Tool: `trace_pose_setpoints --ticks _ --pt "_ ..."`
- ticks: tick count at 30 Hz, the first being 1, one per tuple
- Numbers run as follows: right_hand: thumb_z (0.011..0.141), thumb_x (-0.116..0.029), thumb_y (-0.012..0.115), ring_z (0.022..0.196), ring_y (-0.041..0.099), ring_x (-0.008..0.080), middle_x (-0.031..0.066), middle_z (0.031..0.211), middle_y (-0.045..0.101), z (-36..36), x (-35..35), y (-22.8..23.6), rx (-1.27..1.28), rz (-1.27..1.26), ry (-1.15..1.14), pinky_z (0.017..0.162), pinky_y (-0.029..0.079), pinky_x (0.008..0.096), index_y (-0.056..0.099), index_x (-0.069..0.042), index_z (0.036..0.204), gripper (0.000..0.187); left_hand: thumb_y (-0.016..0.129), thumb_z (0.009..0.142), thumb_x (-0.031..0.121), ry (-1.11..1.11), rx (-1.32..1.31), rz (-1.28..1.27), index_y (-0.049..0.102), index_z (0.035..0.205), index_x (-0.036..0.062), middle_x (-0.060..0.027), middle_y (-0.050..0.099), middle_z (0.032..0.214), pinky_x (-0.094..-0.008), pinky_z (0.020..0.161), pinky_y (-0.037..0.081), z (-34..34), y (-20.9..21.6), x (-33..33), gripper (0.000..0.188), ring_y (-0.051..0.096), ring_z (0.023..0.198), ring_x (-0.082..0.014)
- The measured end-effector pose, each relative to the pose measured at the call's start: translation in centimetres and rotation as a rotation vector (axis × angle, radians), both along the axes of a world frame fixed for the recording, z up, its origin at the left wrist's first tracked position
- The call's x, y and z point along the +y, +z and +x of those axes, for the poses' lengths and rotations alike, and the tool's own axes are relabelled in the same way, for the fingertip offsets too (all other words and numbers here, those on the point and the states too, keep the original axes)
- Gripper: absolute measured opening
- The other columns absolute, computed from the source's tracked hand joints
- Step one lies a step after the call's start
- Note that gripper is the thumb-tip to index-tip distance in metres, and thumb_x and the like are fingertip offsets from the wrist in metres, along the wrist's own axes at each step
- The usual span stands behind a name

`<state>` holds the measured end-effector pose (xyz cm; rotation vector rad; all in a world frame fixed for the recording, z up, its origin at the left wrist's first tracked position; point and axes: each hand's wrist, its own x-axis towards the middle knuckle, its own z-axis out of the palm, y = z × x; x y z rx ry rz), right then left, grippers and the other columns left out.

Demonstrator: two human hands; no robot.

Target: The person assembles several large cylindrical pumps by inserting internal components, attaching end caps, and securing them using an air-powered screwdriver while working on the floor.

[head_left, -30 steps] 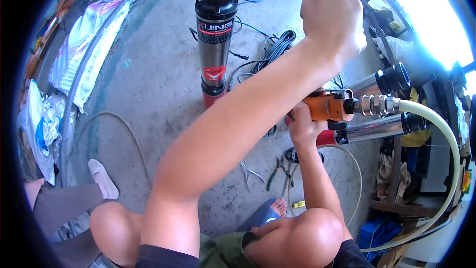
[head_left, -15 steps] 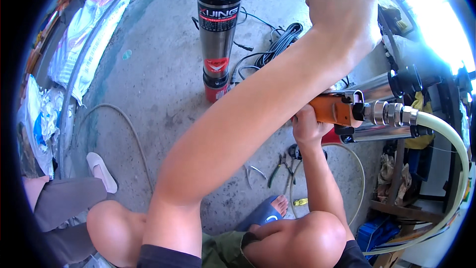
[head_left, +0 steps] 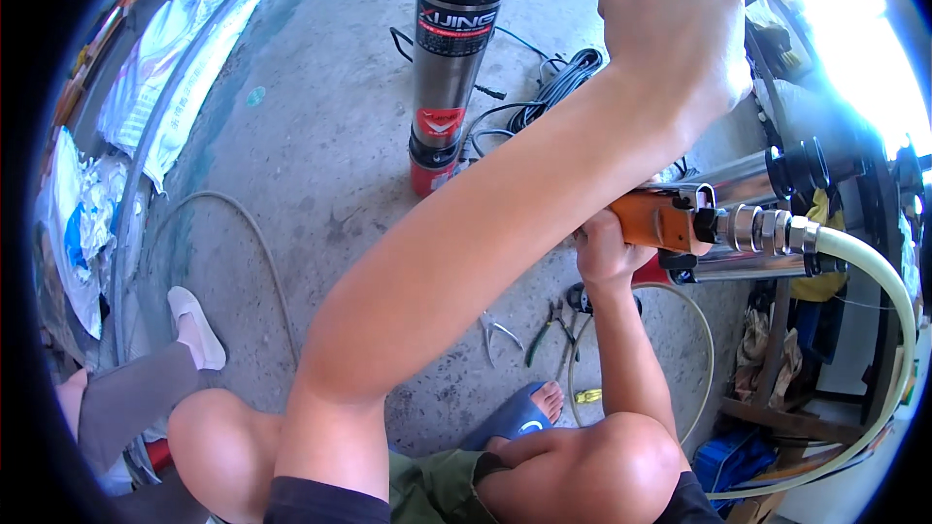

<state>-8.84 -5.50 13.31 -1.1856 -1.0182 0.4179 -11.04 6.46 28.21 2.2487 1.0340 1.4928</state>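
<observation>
My right hand (head_left: 609, 250) is closed around an orange hand tool (head_left: 655, 218), whose front is hidden behind my left forearm. Metal fittings (head_left: 772, 230) join the tool's end to a pale hose (head_left: 898, 320) that curves down on the right. Reaching across the picture, my left arm ends in a closed left hand (head_left: 675, 24) at the upper right. Whatever its fingers hold, if anything, is out of sight. Left of that hand stands a steel cylindrical pump (head_left: 449, 78) with a black top and red base. Steel cylinders (head_left: 748, 180) lie beyond the tool.
Pliers (head_left: 550, 333) and a yellow-handled tool (head_left: 588, 395) lie on the concrete floor (head_left: 311, 165) near my sandalled foot (head_left: 534, 412). Coiled cable (head_left: 563, 87) rests behind my forearm. White sacks (head_left: 184, 78) line the left; another person's leg and shoe (head_left: 197, 328) are at lower left.
The pump and cable coil sit slightly farther right in the picture as the view shifts. The other person's legs have shifted at lower left. Both my hands keep nearly the same pose.
</observation>
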Motion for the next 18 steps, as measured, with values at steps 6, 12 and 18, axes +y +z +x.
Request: trace_pose_setpoints --ticks 6,12,18 --pt "0.075 0.003 0.054 0.081 0.056 0.0182 0.0108 0.088 0.058 -0.1 -0.2 0.4 -0.052 -0.055 0.042 0.077 0.046 0.0321 0.053 0.001 0.092 0.017 0.072 0.078 0.018 -0.018 -0.031 0.001 0.064 0.101 -0.0068 -0.0208 0.069 0.09 -0.0365 0.064 0.061 -1.8 -0.2 -0.1 0.035 0.073 0.076 -0.0299" --pt "0.078 0.004 0.055 0.077 0.058 0.0167 0.009 0.087 0.062 -1.5 0.1 0.0 -0.004 0.003 0.033 0.074 0.047 0.0287 0.055 0.002 0.096 0.017 0.087 0.062 0.032 0.042 0.098 0.02 0.064 0.108 -0.006 -0.0151 0.066 0.089 -0.0321 0.061 0.059 -0.3 -1.0 0.4 0.064 0.071 0.079 -0.0232" --pt "0.082 0.003 0.056 0.086 0.061 0.0166 0.0089 0.094 0.065 -1.5 0.6 -0.5 -0.093 0.17 0.105 0.08 0.049 0.0305 0.058 0.002 0.099 0.017 0.088 0.061 0.038 0.072 0.099 0.035 0.064 0.108 -0.0053 -0.0144 0.066 0.089 -0.0305 0.059 0.059 -0.5 -1.1 0.0 0.068 0.07 0.077 -0.0214"
